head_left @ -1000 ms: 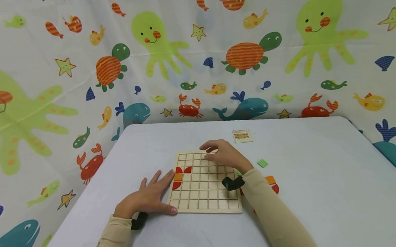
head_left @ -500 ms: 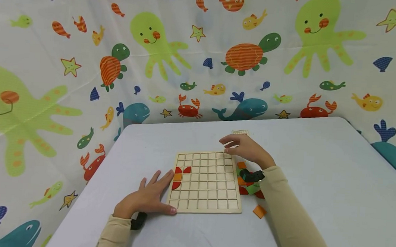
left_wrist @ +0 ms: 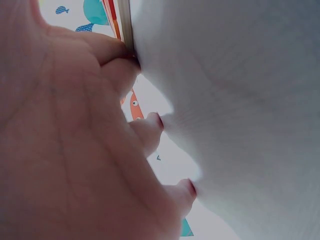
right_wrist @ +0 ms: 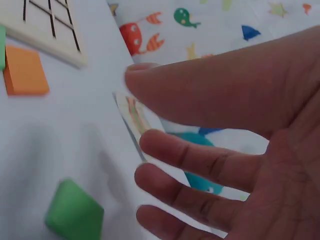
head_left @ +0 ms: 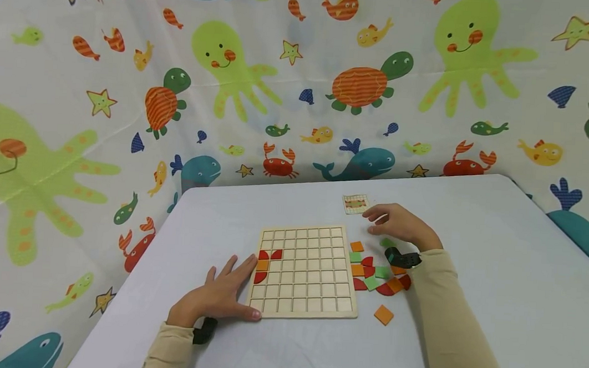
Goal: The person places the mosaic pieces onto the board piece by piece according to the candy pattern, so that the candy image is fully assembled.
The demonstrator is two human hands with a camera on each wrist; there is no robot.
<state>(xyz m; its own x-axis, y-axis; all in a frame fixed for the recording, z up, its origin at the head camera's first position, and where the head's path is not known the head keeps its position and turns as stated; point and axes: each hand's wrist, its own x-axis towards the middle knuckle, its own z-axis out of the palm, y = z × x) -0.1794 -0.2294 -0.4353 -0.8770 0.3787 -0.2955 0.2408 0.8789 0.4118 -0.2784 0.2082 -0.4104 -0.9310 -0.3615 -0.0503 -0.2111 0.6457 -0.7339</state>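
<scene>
A wooden grid board (head_left: 302, 274) lies on the white table, with red quarter-round pieces (head_left: 260, 277) and an orange square (head_left: 262, 265) in cells along its left side. My left hand (head_left: 218, 295) rests at the board's left edge, fingers spread and thumb by the near corner. Right of the board's far corner, my right hand (head_left: 401, 223) hovers above the table with relaxed fingers and holds nothing. In the right wrist view a green tile (right_wrist: 75, 212) lies below those fingers. Close to the fingertips in the head view is a small pattern card (head_left: 355, 204).
Loose red, orange and green tiles (head_left: 382, 272) lie in a cluster right of the board. One orange tile (head_left: 383, 315) sits apart, nearer the front. Behind the table (head_left: 477, 232) hangs a cloth (head_left: 299, 95) printed with sea animals.
My right hand has moved right, from over the board to beyond its far right corner, uncovering the cells and the loose tiles. The left hand has stayed put.
</scene>
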